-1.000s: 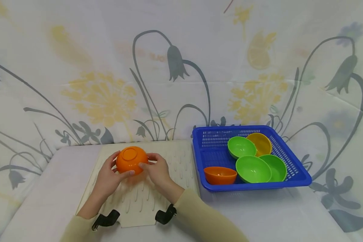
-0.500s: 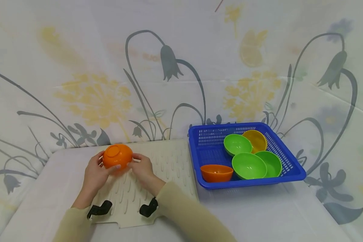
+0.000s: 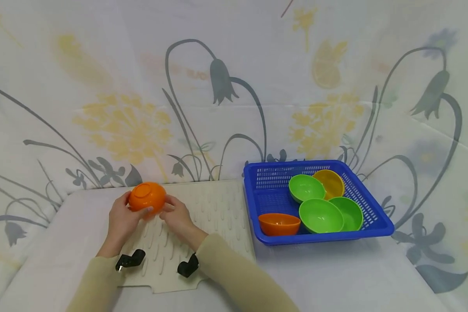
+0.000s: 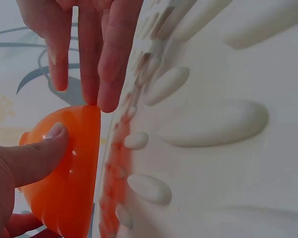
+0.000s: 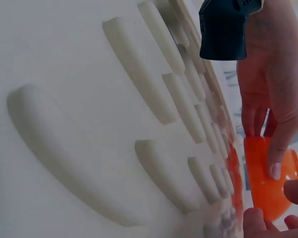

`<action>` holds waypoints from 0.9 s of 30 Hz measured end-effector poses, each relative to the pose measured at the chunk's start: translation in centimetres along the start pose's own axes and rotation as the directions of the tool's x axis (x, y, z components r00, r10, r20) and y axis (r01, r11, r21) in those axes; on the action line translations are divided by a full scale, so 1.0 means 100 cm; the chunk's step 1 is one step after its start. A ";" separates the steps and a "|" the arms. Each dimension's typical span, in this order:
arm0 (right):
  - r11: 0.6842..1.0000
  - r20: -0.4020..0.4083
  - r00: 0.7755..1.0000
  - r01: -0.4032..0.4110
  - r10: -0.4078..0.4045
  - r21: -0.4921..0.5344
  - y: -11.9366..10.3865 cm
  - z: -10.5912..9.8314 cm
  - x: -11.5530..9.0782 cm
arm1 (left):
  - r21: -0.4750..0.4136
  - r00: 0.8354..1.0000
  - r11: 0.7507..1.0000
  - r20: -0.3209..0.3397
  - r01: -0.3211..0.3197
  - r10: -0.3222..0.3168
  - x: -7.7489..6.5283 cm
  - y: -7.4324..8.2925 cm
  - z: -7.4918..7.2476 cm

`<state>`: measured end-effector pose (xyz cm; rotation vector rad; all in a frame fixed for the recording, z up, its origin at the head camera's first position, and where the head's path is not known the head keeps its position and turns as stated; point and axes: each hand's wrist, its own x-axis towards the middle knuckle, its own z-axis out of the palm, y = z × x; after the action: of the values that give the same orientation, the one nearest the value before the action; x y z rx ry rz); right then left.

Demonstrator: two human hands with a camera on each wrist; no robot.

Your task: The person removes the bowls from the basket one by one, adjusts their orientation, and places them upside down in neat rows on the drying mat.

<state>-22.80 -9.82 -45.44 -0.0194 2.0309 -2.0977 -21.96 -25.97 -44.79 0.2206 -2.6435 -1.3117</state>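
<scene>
An orange bowl (image 3: 147, 197) is upside down, foot ring up, low above the far left part of a cream ridged board (image 3: 214, 216). My left hand (image 3: 121, 219) grips it from the left, thumb (image 4: 44, 153) on the outer wall and fingers around the far side. At the bowl's right side is my right hand (image 3: 179, 219), its fingers (image 4: 89, 74) extended and one fingertip at the rim. The right thumb is off the bowl in the head view. In the right wrist view the right fingertips (image 5: 256, 218) partly hide the bowl's lower end.
A blue perforated basket (image 3: 253, 208) stands right of the board. Inside lie an orange bowl (image 3: 279, 224), several green bowls (image 3: 321, 215) and a yellow bowl (image 3: 331, 182). A flower-patterned cloth (image 3: 234, 121) hangs behind the white-covered table (image 3: 316, 277).
Both hands have shifted left with the upside-down orange bowl, toward the board's far left corner. The right thumb has come off the bowl. The basket's bowls stay put; the head view shifted slightly.
</scene>
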 end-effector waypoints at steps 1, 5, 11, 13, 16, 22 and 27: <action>1.000 0.023 1.000 0.004 -0.004 0.001 0.000 0.000 0.000 | 0.003 1.000 1.000 -0.001 0.004 -0.004 0.001 -0.002 0.000; 1.000 0.111 0.994 -0.007 0.004 0.025 0.001 -0.001 0.001 | 0.013 1.000 0.999 -0.003 0.031 -0.031 0.003 -0.006 0.001; 0.999 0.174 0.984 -0.033 0.029 0.019 0.003 -0.004 0.001 | 0.027 0.998 0.998 -0.005 0.055 -0.055 0.007 -0.009 0.003; 0.999 0.184 0.983 -0.029 0.025 0.015 0.003 -0.003 0.002 | 0.024 0.998 0.998 -0.007 0.057 -0.057 0.008 -0.009 0.003; 1.000 0.203 0.979 -0.023 0.019 0.019 0.004 -0.002 0.003 | 0.026 0.998 0.998 -0.002 0.066 -0.066 0.010 -0.010 0.002; 0.999 0.214 0.977 -0.023 0.017 0.025 0.009 -0.001 0.007 | 0.029 0.998 0.998 0.018 0.059 -0.060 0.010 -0.012 0.001; 0.999 0.216 0.976 -0.015 0.006 0.041 0.012 -0.003 0.008 | 0.021 0.998 0.998 0.042 0.051 -0.052 0.008 -0.016 -0.001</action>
<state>-23.41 -9.72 -46.75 -0.2199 1.8555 -2.0333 -22.64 -27.22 -45.92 0.2684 -2.7045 -1.3209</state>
